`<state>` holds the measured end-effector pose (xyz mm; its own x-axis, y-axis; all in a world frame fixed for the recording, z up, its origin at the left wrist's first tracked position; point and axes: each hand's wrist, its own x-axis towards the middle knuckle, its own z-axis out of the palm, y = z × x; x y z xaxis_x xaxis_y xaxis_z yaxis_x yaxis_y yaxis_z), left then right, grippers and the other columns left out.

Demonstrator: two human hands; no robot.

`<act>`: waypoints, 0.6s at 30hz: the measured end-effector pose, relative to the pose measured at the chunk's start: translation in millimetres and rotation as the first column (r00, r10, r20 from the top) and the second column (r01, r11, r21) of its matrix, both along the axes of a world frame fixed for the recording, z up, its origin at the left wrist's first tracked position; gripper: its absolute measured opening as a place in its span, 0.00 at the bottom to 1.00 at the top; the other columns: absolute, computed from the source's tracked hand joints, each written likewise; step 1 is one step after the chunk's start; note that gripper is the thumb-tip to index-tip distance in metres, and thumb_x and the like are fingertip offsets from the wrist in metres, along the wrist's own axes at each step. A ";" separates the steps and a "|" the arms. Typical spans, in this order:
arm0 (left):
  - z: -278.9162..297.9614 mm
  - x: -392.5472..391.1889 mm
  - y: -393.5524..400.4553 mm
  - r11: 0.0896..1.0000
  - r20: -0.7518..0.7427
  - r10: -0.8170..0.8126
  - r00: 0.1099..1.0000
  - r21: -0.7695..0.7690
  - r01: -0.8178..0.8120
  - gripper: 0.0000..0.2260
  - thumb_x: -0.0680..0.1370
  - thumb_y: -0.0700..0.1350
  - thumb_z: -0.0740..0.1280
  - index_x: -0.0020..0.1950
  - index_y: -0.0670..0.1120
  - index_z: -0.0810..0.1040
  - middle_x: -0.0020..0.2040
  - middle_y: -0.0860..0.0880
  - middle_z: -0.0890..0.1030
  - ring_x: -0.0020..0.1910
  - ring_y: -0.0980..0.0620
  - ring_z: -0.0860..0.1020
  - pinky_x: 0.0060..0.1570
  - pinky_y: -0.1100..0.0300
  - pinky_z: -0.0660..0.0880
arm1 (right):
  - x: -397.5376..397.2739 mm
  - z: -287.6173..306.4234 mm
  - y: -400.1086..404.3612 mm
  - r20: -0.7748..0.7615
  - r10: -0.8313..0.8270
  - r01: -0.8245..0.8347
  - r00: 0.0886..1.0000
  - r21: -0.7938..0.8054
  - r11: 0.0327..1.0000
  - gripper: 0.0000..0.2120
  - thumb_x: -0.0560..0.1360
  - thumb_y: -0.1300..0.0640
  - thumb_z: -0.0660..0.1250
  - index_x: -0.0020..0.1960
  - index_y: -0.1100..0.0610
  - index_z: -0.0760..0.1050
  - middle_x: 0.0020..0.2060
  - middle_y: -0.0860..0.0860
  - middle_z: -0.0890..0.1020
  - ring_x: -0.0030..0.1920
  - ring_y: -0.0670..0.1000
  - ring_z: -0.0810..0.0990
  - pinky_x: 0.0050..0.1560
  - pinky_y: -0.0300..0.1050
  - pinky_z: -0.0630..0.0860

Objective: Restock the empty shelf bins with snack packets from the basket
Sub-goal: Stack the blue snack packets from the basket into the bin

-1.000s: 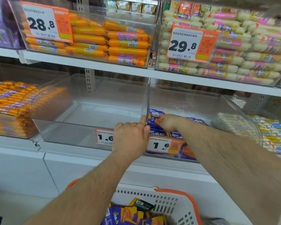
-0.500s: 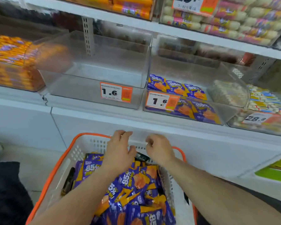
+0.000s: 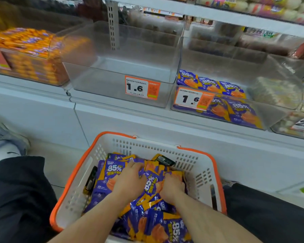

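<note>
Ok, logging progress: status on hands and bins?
Both hands, left and right, down among basket packets. Middle bin empty; right bin started. Nothing blocking.

Orange sausages (image 3: 25,50), grey shoe (image 3: 5,137)

I count one white basket (image 3: 197,165) with an orange rim, heaped with purple snack packets (image 3: 111,174), too many to number. I see two "1.6" price tags (image 3: 142,88), one clear bin (image 3: 123,67) bare, its neighbour (image 3: 270,109) holding about five packets.

The light was even and bright, store light from overhead, with hardly any shadows. The clear bins (image 3: 123,55) showed soft glare on their walls. Edges bowed from the wide lens, and the upper corners were smeared with blur.
</note>
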<state>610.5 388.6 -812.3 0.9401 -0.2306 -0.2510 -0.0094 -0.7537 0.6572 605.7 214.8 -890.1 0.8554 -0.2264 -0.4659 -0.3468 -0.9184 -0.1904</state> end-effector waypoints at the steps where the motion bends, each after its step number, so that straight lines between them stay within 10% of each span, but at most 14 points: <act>1: -2.9 -1.3 -1.2 1.000 -0.021 -0.006 1.000 0.002 0.006 0.19 0.80 0.46 0.62 0.72 0.50 0.68 0.69 0.51 0.69 0.64 0.52 0.71 0.62 0.56 0.70 | 0.1 3.3 -1.0 0.011 0.001 -0.001 1.000 0.032 1.000 0.10 0.79 0.48 0.59 0.53 0.54 0.72 0.48 0.53 0.76 0.45 0.53 0.74 0.47 0.49 0.72; 8: 4.9 -2.8 -10.0 0.987 -0.218 0.079 0.973 -0.117 -0.107 0.24 0.78 0.47 0.66 0.73 0.49 0.63 0.67 0.49 0.67 0.55 0.50 0.76 0.50 0.56 0.76 | 24.7 56.6 -20.1 0.042 -0.086 0.063 0.995 0.387 0.920 0.08 0.74 0.60 0.63 0.36 0.54 0.73 0.33 0.51 0.77 0.32 0.48 0.73 0.31 0.41 0.66; 14: 41.7 11.8 -32.0 0.813 -0.289 0.189 0.938 -0.490 -0.315 0.19 0.77 0.41 0.68 0.65 0.48 0.66 0.52 0.53 0.76 0.39 0.58 0.76 0.33 0.67 0.73 | 34.5 146.7 -27.2 0.125 -0.229 0.092 0.965 0.657 0.748 0.12 0.73 0.69 0.66 0.40 0.53 0.77 0.34 0.48 0.81 0.35 0.46 0.77 0.36 0.37 0.74; 18: 77.3 19.5 -45.3 0.721 -0.109 0.241 0.964 -0.645 -0.253 0.12 0.77 0.38 0.67 0.56 0.53 0.74 0.51 0.51 0.83 0.44 0.56 0.81 0.42 0.58 0.79 | 33.0 198.6 -30.0 0.201 -0.301 0.034 0.932 0.779 0.626 0.13 0.74 0.71 0.66 0.50 0.55 0.78 0.42 0.51 0.83 0.40 0.49 0.81 0.43 0.43 0.77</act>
